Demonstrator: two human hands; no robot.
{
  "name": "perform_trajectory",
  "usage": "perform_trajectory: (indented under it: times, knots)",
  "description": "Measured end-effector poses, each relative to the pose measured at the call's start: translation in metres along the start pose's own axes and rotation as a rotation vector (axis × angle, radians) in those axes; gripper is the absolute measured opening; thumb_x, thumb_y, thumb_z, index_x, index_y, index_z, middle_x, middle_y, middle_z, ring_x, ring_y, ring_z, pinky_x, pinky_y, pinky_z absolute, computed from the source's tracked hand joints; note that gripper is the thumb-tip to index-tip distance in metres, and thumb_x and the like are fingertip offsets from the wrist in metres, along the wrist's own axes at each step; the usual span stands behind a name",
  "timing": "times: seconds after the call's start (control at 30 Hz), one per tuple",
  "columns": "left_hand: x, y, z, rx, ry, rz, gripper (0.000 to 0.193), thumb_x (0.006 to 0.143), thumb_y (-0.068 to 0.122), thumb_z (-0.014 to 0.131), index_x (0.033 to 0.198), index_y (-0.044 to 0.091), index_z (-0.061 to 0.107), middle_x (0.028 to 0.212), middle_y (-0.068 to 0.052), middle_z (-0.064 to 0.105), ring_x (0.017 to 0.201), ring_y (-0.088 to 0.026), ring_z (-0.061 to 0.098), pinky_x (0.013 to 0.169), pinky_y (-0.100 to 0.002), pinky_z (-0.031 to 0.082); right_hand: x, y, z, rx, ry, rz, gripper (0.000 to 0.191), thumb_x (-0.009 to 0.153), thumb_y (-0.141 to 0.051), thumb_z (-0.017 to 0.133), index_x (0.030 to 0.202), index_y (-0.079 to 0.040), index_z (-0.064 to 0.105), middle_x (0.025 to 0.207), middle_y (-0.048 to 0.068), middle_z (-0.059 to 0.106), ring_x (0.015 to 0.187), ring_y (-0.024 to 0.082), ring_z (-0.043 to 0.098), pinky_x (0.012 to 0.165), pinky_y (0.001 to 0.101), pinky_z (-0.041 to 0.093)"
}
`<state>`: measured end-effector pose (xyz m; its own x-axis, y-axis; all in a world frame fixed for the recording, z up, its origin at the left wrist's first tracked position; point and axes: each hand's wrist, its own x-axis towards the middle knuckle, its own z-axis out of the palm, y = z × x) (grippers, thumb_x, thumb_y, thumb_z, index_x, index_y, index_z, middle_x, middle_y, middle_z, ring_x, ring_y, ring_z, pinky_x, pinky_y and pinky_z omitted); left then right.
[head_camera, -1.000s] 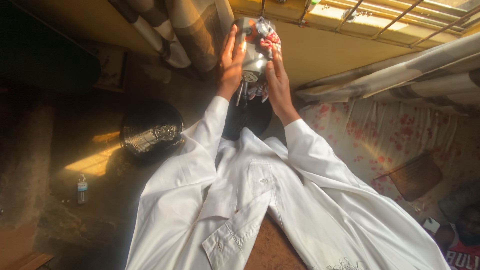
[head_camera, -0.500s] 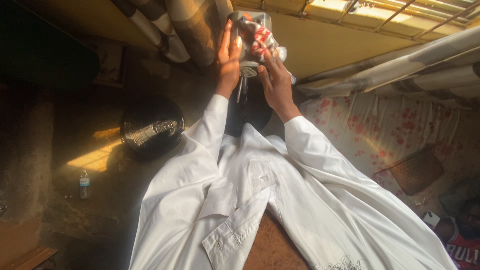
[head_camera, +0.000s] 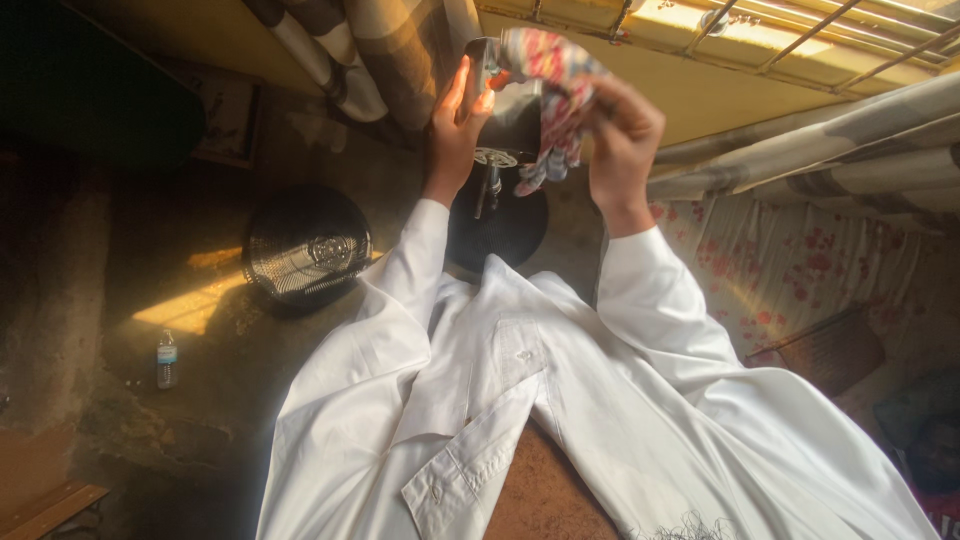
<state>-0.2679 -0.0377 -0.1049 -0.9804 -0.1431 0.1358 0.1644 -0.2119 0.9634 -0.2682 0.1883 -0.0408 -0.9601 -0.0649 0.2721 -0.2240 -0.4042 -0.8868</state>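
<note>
Patterned cloth (head_camera: 555, 90) hangs bunched in the right hand (head_camera: 620, 130), whose fingers (head_camera: 600, 95) clench it just beside a dark flat object (head_camera: 480, 65) gripped by the left hand (head_camera: 455, 125), so wiping appears underway, needing a steady left hold.

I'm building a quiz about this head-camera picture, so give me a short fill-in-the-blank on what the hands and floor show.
1. The right hand grips a patterned ____ beside the dark object held by the left hand.
2. A shirt of ____ colour lies spread below the hands.
3. The round black fan lies on the ____.
4. Left of the fan stands a small plastic ____.

Missing words: cloth; white; floor; bottle
</note>
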Motion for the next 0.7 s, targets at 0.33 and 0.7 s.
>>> perform_trajectory:
  times: [0.33,0.7]
  knots:
    - [-0.009,0.007,0.01,0.042,0.099,-0.058,0.077,0.098,0.025,0.075,0.158,-0.003,0.036,0.16,-0.017,0.046,0.148,-0.021,0.043,0.122,-0.033,0.034,0.011,0.053,0.012,0.12,-0.075,0.297,0.056,0.109,-0.024,0.058,0.158,-0.005,0.038,0.156,0.005,0.047,0.139,0.017,0.047,0.114,0.0362,0.043]
    - [-0.019,0.018,0.011,0.027,0.099,-0.036,0.089,0.089,0.015,0.084,0.162,0.002,0.033,0.153,-0.018,0.054,0.134,-0.017,0.056,0.114,-0.031,0.046,-0.041,0.083,-0.002,0.184,0.117,0.795,0.036,0.105,-0.025,0.052,0.132,-0.003,0.061,0.118,0.009,0.069,0.108,0.024,0.066,0.089,0.048,0.054]
